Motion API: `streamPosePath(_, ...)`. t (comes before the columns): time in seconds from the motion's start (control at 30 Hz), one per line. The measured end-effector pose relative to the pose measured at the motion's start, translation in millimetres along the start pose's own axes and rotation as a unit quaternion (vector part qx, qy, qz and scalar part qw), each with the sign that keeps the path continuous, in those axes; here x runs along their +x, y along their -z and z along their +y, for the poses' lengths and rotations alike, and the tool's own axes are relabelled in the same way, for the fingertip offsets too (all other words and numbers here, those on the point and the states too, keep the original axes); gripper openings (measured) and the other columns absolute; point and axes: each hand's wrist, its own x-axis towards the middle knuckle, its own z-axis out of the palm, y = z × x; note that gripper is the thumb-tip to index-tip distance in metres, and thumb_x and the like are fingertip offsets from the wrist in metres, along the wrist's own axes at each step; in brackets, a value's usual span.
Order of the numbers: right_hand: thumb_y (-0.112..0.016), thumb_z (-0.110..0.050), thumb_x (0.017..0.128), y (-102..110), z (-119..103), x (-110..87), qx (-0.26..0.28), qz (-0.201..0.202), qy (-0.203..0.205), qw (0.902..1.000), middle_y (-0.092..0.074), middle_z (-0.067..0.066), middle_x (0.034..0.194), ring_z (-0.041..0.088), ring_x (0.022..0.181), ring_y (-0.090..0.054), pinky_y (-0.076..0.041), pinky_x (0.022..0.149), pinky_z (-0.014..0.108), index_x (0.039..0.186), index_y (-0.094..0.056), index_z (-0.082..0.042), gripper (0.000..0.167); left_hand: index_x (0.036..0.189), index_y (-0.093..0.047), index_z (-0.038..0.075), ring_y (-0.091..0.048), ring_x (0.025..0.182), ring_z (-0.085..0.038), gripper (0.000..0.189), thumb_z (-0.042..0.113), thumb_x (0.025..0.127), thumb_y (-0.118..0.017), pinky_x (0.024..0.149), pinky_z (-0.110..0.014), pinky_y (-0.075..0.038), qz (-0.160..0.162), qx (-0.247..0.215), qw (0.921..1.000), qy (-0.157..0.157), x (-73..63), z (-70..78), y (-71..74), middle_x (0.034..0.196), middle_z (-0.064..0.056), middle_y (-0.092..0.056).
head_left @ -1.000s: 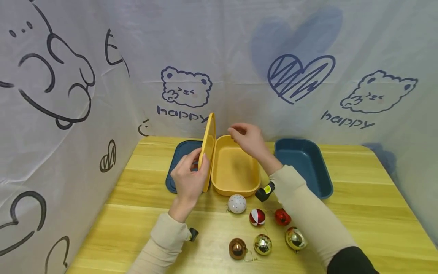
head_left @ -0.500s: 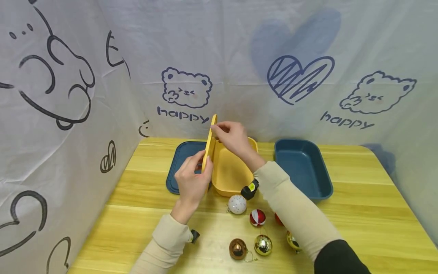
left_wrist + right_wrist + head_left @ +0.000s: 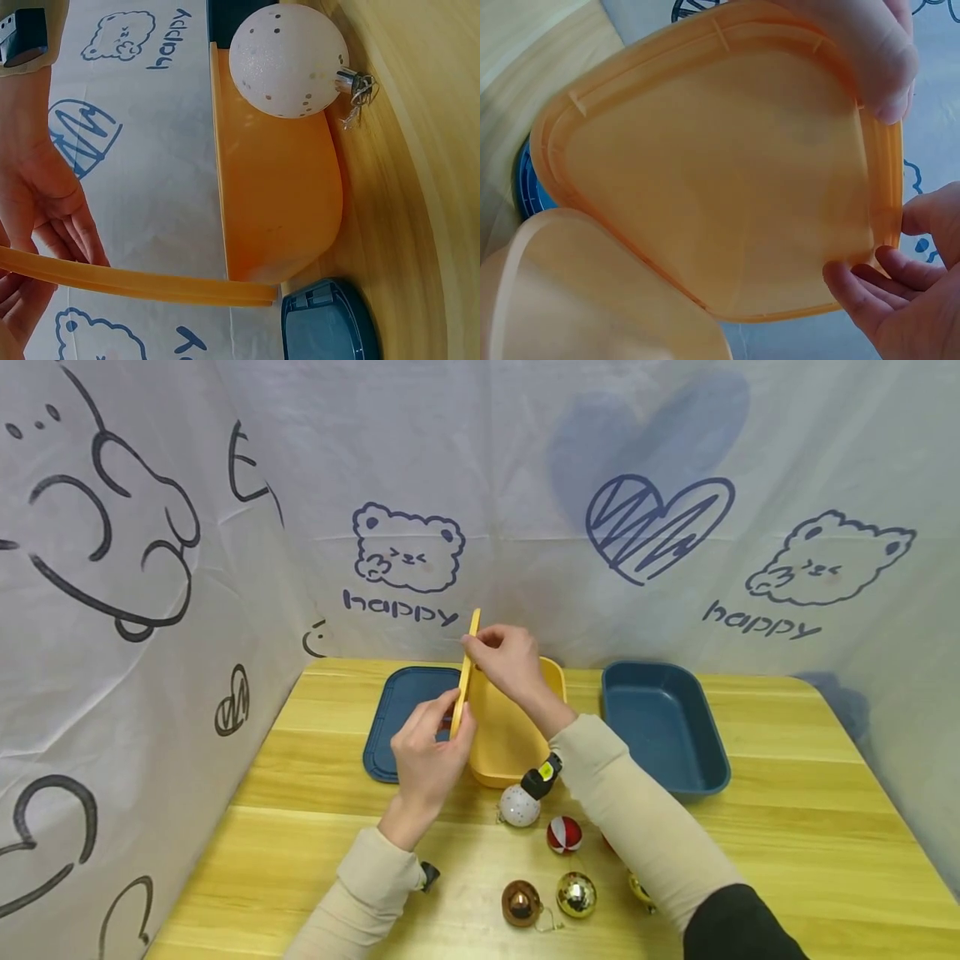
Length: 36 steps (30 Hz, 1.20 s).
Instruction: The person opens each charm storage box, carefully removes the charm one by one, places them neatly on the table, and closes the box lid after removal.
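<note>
My left hand (image 3: 431, 747) grips the near end of a yellow lid (image 3: 467, 668), thumb on the side facing the box. Farther up the same edge, my right hand (image 3: 510, 664) pinches the lid. The lid stands on edge, leaning slightly right, above the left side of a yellow box (image 3: 513, 718). In the right wrist view the lid's ribbed inner face (image 3: 705, 165) shows, with my right fingers (image 3: 862, 300) at its rim and my left thumb (image 3: 889, 75) higher up. Part of the box is hidden by my right arm.
Left of the box lies a blue lid (image 3: 397, 727); a blue box (image 3: 663, 718) stands right. In front are a speckled white bauble (image 3: 519, 807), a red-and-white bauble (image 3: 564, 835), a brown bauble (image 3: 521, 903) and a gold bauble (image 3: 576, 894). My right sleeve partly covers others.
My right hand has moved left from above the box onto the yellow lid's edge. The lid has tipped right, toward the box, with my left hand still holding it.
</note>
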Motion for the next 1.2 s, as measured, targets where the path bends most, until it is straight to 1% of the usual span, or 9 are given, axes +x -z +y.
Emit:
streamPosePath(0.23, -0.07, -0.029, 0.1, 3.9, 1.9, -0.3, 0.036, 0.004, -0.024, 0.999, -0.075, 0.014, 0.103, 0.029, 0.092, -0.077, -0.065, 0.087, 0.037, 0.106, -0.076, -0.002, 0.028, 0.109, -0.077, -0.005, -0.076, 0.07, -0.026, 0.022, 0.004, 0.088, -0.079, 0.061, -0.036, -0.064, -0.017, 0.004, 0.9998, -0.011, -1.3, 1.9, -1.9, 0.092, -0.019, -0.078)
streamPosePath(0.47, -0.069, -0.029, 0.1, 6.2, 9.4, -1.1, 0.054, 0.016, -0.059, 0.9967, -0.074, 0.014, 0.106, 0.031, 0.094, -0.078, -0.065, 0.086, 0.036, 0.108, -0.075, -0.002, 0.029, 0.109, -0.078, -0.002, -0.076, 0.07, -0.025, 0.023, 0.008, 0.088, -0.079, 0.061, -0.034, -0.063, -0.025, 0.014, 0.9993, -0.024, -3.2, 4.4, -4.6, 0.093, -0.017, -0.079)
streamPosePath(0.6, -0.067, -0.028, 0.099, 8.2, 14.3, -2.2, 0.071, 0.018, -0.068, 0.9949, -0.074, 0.015, 0.107, 0.033, 0.095, -0.079, -0.065, 0.085, 0.037, 0.108, -0.075, -0.002, 0.029, 0.109, -0.079, -0.001, -0.076, 0.071, -0.024, 0.023, 0.009, 0.088, -0.08, 0.06, -0.034, -0.062, -0.028, 0.026, 0.9987, -0.034, -4.1, 7.0, -6.4, 0.093, -0.016, -0.079)
streamPosePath(0.73, -0.066, -0.028, 0.098, 9.8, 19.5, -2.5, 0.079, 0.021, -0.07, 0.9942, -0.074, 0.014, 0.104, 0.03, 0.09, -0.079, -0.066, 0.084, 0.037, 0.105, -0.075, -0.002, 0.028, 0.108, -0.079, 0.0, -0.077, 0.075, -0.025, 0.023, 0.01, 0.088, -0.08, 0.062, -0.036, -0.063, -0.035, 0.028, 0.9982, -0.039, -4.9, 9.6, -8.4, 0.093, -0.016, -0.079)
streamPosePath(0.87, -0.066, -0.026, 0.096, 11.5, 23.5, -1.9, 0.095, 0.027, -0.076, 0.9923, -0.075, 0.013, 0.101, 0.026, 0.084, -0.078, -0.065, 0.085, 0.042, 0.102, -0.076, -0.003, 0.026, 0.108, -0.078, 0.0, -0.078, 0.077, -0.025, 0.023, 0.011, 0.087, -0.081, 0.065, -0.036, -0.064, -0.043, 0.019, 0.998, -0.042, -6.4, 11.4, -10.4, 0.094, -0.015, -0.08)
streamPosePath(1.03, -0.066, -0.026, 0.095, 14.1, 27.2, -2.8, 0.104, 0.029, -0.084, 0.9906, -0.074, 0.012, 0.102, 0.023, 0.084, -0.076, -0.065, 0.088, 0.044, 0.102, -0.077, -0.005, 0.025, 0.109, -0.078, 0.0, -0.078, 0.079, -0.025, 0.026, 0.013, 0.087, -0.082, 0.066, -0.036, -0.063, -0.055, 0.009, 0.9974, -0.046, -7.3, 12.7, -11.8, 0.095, -0.014, -0.08)
streamPosePath(1.2, -0.066, -0.025, 0.094, 16.5, 31.1, -4.2, 0.117, 0.033, -0.086, 0.9889, -0.074, 0.012, 0.101, 0.022, 0.083, -0.076, -0.064, 0.089, 0.045, 0.103, -0.076, -0.003, 0.025, 0.11, -0.078, 0.001, -0.078, 0.079, -0.025, 0.026, 0.014, 0.087, -0.082, 0.066, -0.035, -0.063, -0.064, 0.007, 0.9968, -0.047, -8.9, 11.3, -13.6, 0.096, -0.013, -0.08)
